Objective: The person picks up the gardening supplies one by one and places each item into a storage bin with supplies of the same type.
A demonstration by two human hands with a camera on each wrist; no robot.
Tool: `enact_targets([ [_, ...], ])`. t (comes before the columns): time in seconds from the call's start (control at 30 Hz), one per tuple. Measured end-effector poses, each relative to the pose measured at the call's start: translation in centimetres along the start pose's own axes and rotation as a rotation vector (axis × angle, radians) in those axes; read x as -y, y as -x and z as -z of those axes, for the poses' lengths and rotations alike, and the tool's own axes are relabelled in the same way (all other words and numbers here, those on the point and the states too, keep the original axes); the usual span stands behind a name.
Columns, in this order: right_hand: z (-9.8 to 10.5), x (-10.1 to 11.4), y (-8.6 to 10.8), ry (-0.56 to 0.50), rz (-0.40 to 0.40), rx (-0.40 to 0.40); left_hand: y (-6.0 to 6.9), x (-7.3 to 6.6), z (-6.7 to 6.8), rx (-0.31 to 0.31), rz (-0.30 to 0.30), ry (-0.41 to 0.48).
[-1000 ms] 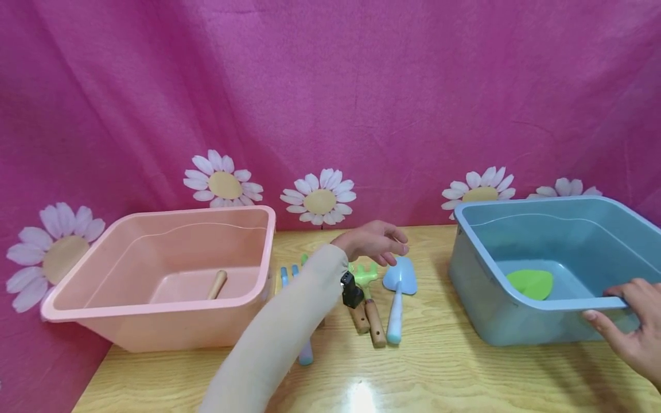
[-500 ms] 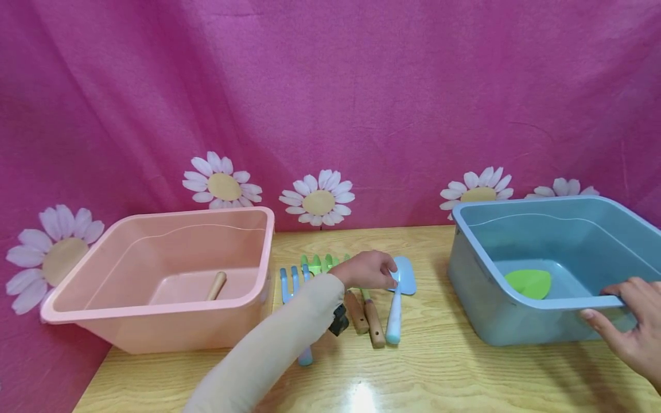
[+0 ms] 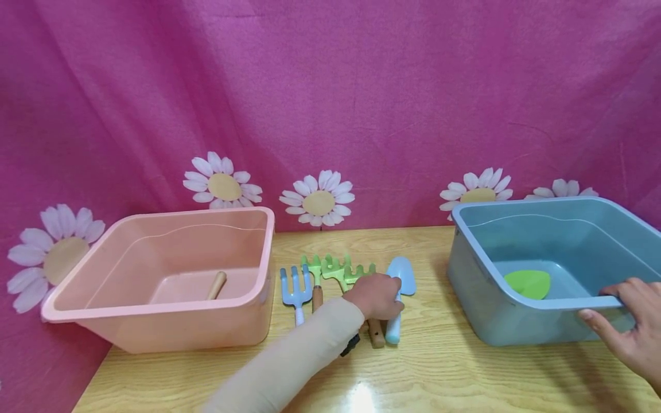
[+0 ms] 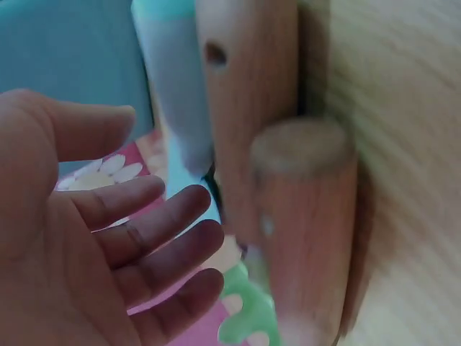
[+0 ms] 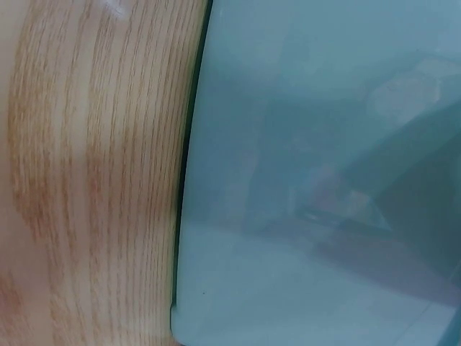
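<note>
My left hand (image 3: 377, 296) is low over a row of garden tools, at the handle of a light blue hand trowel (image 3: 403, 275). In the left wrist view, the fingers of this hand (image 4: 79, 238) are loosely bent and apart from the trowel's pale, teal-tipped handle (image 4: 173, 86). Two wooden handles (image 4: 306, 245) lie beside it. Green hand rakes (image 3: 335, 271) and a blue hand fork (image 3: 296, 293) lie to the left, partly covered by the sleeve. My right hand (image 3: 632, 330) grips the near rim of the blue basin (image 3: 475, 304), thumb outside, fingers over the edge.
A pink basin (image 3: 170, 324) stands at the left with a wooden handle (image 3: 217, 285) in it. Inside the blue basin lies a green leaf-shaped piece (image 3: 528, 284). A magenta curtain (image 3: 330, 115) with printed daisies hangs behind the wooden table (image 3: 423, 373).
My left hand has come down and toward me, from above the trowel's blade to its handle. The rakes' heads have come into view. My right hand stays on the basin rim.
</note>
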State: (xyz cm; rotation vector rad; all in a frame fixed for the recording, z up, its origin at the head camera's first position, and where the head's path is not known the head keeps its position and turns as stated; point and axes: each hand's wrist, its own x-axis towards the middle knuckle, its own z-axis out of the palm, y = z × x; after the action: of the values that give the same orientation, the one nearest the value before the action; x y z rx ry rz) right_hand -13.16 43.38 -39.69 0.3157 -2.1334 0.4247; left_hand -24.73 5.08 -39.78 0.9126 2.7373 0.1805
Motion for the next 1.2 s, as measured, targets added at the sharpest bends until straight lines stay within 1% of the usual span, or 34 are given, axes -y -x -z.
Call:
enact_targets([
  [0.17,0.0,0.2,0.0,0.001,0.0,-0.004,-0.2,-1.1,-0.9,0.028,0.078,-0.026],
  [0.23,0.0,0.2,0.0,0.0,0.001,-0.003,-0.4,-1.5,-1.3,0.015,0.101,-0.039],
  [0.37,-0.2,0.3,-0.1,-0.019,0.009,-0.014,-0.7,-1.8,-1.9,-0.005,0.135,-0.056],
  [0.53,-0.1,0.3,-0.2,-0.021,0.007,-0.014,-1.1,-1.7,-2.3,-0.019,0.146,-0.077],
  [0.7,0.1,0.6,-0.1,0.002,-0.012,0.006,-0.9,-1.9,-2.2,-0.03,0.139,-0.069],
  [0.8,0.1,0.6,-0.1,0.004,-0.016,0.006,-0.6,-2.1,-1.9,-0.026,0.138,-0.047],
  [0.93,0.0,0.5,-0.1,-0.018,-0.017,0.001,-0.5,-2.3,-1.6,0.016,0.153,-0.013],
  [1.03,0.0,0.4,-0.1,-0.026,-0.016,0.002,-0.5,-2.4,-1.5,0.049,0.179,-0.001],
  [1.1,0.0,0.4,-0.2,-0.016,-0.009,0.007,-0.5,-2.4,-1.5,0.06,0.194,-0.001],
  [1.2,0.1,0.3,-0.2,0.003,-0.002,0.014,-0.6,-2.4,-1.5,0.06,0.211,0.004],
])
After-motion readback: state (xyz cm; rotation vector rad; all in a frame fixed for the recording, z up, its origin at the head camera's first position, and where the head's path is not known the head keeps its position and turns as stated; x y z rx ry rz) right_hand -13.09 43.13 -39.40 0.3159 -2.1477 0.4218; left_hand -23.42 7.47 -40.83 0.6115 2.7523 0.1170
